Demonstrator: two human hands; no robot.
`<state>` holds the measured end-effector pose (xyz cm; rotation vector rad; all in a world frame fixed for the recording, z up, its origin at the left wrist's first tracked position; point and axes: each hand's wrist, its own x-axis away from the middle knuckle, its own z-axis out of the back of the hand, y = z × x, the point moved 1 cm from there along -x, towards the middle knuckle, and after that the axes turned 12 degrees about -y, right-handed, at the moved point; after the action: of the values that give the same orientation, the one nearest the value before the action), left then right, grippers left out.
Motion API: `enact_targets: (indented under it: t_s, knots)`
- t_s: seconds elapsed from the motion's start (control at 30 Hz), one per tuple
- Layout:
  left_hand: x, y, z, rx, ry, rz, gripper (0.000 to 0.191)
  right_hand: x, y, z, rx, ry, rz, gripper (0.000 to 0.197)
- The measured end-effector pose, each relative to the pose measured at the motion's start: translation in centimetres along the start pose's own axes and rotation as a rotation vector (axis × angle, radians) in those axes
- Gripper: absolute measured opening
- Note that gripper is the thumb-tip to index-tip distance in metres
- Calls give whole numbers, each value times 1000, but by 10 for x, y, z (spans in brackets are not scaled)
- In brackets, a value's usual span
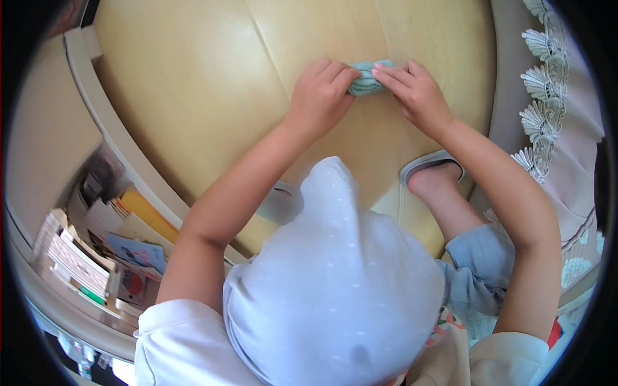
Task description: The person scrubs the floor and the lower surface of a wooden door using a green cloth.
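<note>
A small pale green cloth (366,86), probably a towel, is folded or rolled into a compact bundle over the light wood-toned floor (203,72). My left hand (322,95) grips its left end, with thumb and bent fingers closed around the edge. At its right end, the fingers of my right hand (419,94) press on and pinch the top. The layered folds show on the side facing me. Whether the bundle touches the floor, I cannot tell.
Pale dotted fabric (338,270) fills the lower middle. A slipper (409,166) is on my right foot. To the left, an open cabinet (159,178) holds books, papers and a yellow folder (149,214). White lace trim (538,84) edges a cloth cover on the right.
</note>
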<state>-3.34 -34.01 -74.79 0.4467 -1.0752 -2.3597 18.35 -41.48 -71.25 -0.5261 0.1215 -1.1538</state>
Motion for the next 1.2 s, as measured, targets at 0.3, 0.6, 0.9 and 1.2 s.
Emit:
enact_targets:
  t_s: [0.3, 0.6, 0.9, 1.2]
  knots:
    - [-92, -31, 38, -61, 190, 80, 19, -92, 64, 75, 138, 15, 155, 33]
    - [-119, -5, -18, -94, 185, 65, 18, -35, 98, 45, 111, 163, -47, 40]
    - [-13, 23, -37, 1, -4, 8, 35, 37, 7, -9, -38, 40, -122, 53]
    - [-138, -45, 50, -146, 126, -3, 24, -120, 97, 67, 0, 137, -22, 31]
